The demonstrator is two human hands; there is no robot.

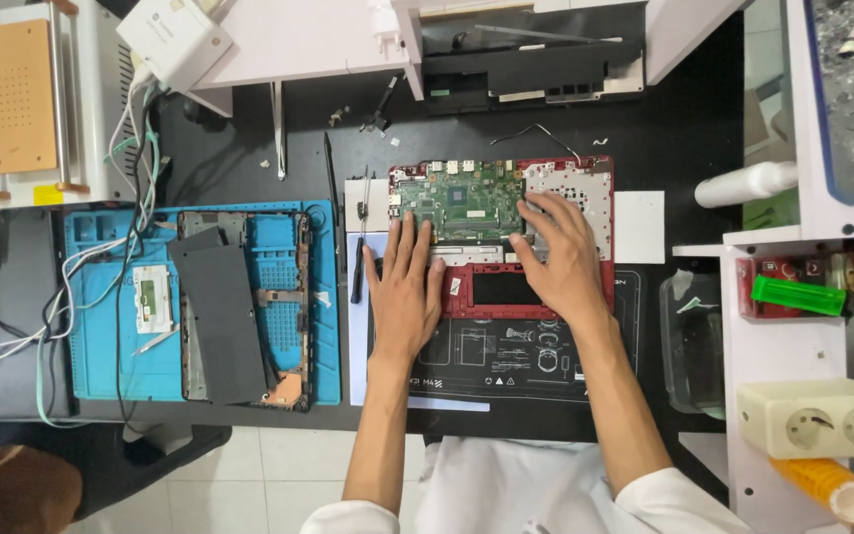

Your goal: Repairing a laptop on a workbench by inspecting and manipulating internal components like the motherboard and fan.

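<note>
Bench: black worktop (704, 119) crowded with repair gear, pale tiled floor at the near edge.
Laptop: opened red laptop base (503, 237) lies in the middle on a dark printed mat (516, 356), its green circuit board (457, 198) bare at the far side.
Left hand: left hand (404, 292) lies flat, fingers spread and straight, on the near left edge of the laptop base, fingertips at the circuit board; it pinches nothing.
Right hand: right hand (557, 252) rests palm down on the right part of the base, fingers fanned over the metal plate, gripping nothing.
Tools: a screwdriver (358, 267) lies just left of the left hand.
Left side: blue mat (101, 346) bears another stripped laptop shell (244, 307) and white cables (12, 341).
Right side: white shelf (758, 366) holds a green lighter (800, 296) and a cream socket block (817, 418).
</note>
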